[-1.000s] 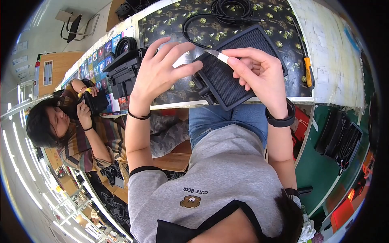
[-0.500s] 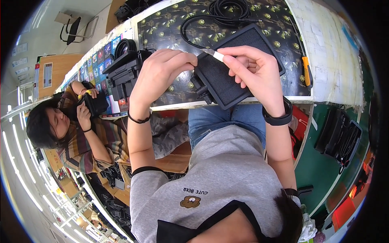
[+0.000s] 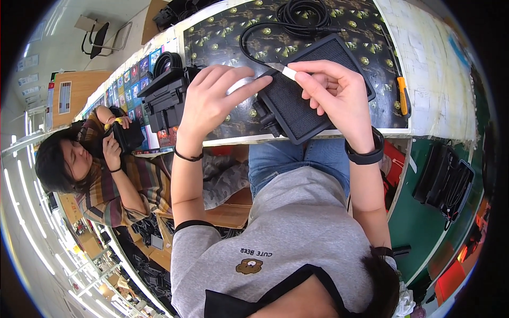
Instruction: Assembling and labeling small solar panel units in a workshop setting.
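Note:
My right hand [image 3: 336, 90] pinches one end of a thin white and grey strip [image 3: 283, 70] between thumb and forefinger. My left hand [image 3: 212, 100] holds the strip's other end, with its remaining fingers spread. Both hands hover over a flat black rectangular device [image 3: 302, 114] with a fine mesh face. It lies at an angle on the patterned table mat [image 3: 233, 32] near the table's front edge. A black cable [image 3: 302, 13] runs from the device into a coil at the back.
An orange-handled tool [image 3: 403, 95] lies on the table to the right. Black boxy devices [image 3: 167, 95] stand to the left. A seated co-worker [image 3: 106, 169] on the left holds a black object [image 3: 127, 135]. A black case [image 3: 442, 180] sits lower right.
Both hands have shifted slightly toward the back of the table with the strip. My left hand's fingers closed on it, then spread again. The visible stretch of strip is shorter.

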Demonstrator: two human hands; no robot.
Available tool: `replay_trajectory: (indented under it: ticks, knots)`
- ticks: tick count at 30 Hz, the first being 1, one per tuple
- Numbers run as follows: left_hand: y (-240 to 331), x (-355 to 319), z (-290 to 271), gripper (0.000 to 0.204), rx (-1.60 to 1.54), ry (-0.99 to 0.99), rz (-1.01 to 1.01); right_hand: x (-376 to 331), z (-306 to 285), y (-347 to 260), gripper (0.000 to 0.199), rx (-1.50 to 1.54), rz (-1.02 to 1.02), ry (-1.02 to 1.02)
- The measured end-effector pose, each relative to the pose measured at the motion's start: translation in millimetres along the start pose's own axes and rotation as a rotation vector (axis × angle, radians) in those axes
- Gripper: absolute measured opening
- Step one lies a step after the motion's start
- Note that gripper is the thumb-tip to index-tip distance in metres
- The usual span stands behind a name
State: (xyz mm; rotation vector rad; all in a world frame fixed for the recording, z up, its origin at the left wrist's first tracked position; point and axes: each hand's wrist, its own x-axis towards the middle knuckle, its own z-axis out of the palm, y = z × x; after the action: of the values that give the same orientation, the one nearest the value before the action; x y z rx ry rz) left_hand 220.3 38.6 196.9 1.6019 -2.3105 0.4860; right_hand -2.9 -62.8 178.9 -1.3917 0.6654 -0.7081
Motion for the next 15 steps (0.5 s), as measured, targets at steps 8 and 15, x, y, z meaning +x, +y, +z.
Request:
replay_trajectory:
  ticks: [8,15]
  knots:
    - [-8,4,-8,0.033,-0.027,0.031,0.213,0,0,1,0.021,0.009,-0.002,-0.015]
    - [-12,5,-9,0.020,-0.205,-0.004,0.096,-2,1,-1,0.020,0.004,0.002,0.005]
